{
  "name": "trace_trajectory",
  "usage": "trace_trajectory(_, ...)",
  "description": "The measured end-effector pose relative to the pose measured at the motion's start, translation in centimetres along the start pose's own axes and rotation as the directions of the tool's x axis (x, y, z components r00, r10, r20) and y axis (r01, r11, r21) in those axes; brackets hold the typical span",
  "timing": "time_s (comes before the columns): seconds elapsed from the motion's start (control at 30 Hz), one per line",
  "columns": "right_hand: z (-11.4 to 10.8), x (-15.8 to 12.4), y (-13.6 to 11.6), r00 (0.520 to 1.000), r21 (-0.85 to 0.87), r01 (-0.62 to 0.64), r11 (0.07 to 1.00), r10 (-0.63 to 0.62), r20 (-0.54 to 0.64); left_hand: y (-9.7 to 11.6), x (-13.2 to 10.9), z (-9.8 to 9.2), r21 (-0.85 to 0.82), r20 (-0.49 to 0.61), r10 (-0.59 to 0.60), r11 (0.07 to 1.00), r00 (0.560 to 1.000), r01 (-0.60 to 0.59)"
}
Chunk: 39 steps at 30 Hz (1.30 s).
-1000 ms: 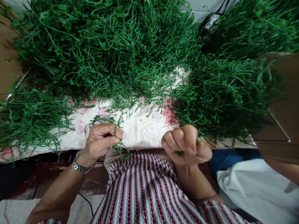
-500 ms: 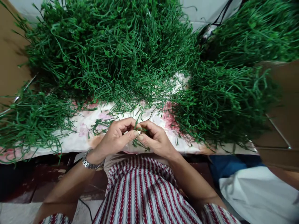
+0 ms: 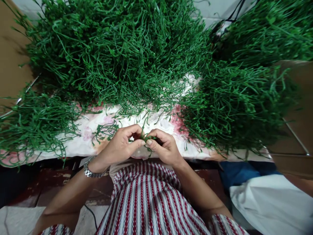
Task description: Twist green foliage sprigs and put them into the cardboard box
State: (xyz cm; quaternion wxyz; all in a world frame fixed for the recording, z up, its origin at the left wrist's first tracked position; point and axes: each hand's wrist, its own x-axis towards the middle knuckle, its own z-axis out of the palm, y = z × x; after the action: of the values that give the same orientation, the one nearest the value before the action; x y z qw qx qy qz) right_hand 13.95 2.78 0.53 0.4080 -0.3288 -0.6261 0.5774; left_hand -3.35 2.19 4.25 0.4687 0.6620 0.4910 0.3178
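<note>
Thumb and fingers of my left hand (image 3: 123, 143) are pinched together in front of my waist, a silver watch (image 3: 92, 168) on that wrist. Close beside it, my right hand (image 3: 166, 147) is closed in a similar pinch. Between the fingertips are a few thin green stems (image 3: 146, 138), partly hidden by the fingers. Whether they are real or artificial I cannot tell. Just left of my left hand, a small bunch of green stems (image 3: 105, 130) lies on the flowered cloth (image 3: 84, 137).
A large heap of green stems (image 3: 117, 55) fills the back. Smaller heaps lie at left (image 3: 41, 125) and right (image 3: 232, 107). Brown boards (image 3: 11, 62) flank the left side, and a brown panel (image 3: 300, 130) stands at right. White cloth (image 3: 269, 199) shows at lower right.
The fingertips have shifted slightly apart and regripped; more green stem now shows between them, towards my right hand. A small pale patch at the fingertips no longer shows. The view has shifted slightly.
</note>
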Motion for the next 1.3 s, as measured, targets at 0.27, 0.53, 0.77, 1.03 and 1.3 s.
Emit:
trace_trajectory(0.27, -0.3, -0.1, 0.1, 0.997, -0.207, 0.067, 0.976, -0.057, 0.056, -0.1, -0.5, 0.2, 0.09, -0.031, -0.013, 0.996, 0.999, 0.015)
trace_trajectory(0.53, 0.1, -0.3, -0.2, 0.974, -0.405, 0.204, 0.892, -0.226, -0.006, -0.1, -0.5, 0.4, -0.011, -0.042, 0.065, 0.998, 0.997, -0.065)
trace_trajectory(0.77, 0.1, -0.6, -0.3, 0.975, -0.479, 0.202, 0.854, -0.222, 0.014, 0.1, -0.3, 0.4, 0.003, 0.014, 0.012, 1.0, 1.0, -0.012)
trace_trajectory(1.03, -1.3, 0.1, -0.6, 0.93, -0.619, 0.368, 0.694, -0.273, 0.246, 0.4, -0.1, -0.3, 0.288, 0.116, 0.099, 0.949, 0.988, -0.129)
trace_trajectory(1.3, -1.6, 0.3, -1.3, 0.877, -0.519, 0.444, 0.73, -0.238, 0.416, 0.3, 0.0, -0.4, 0.182, 0.263, 0.146, 0.963, 0.954, -0.197)
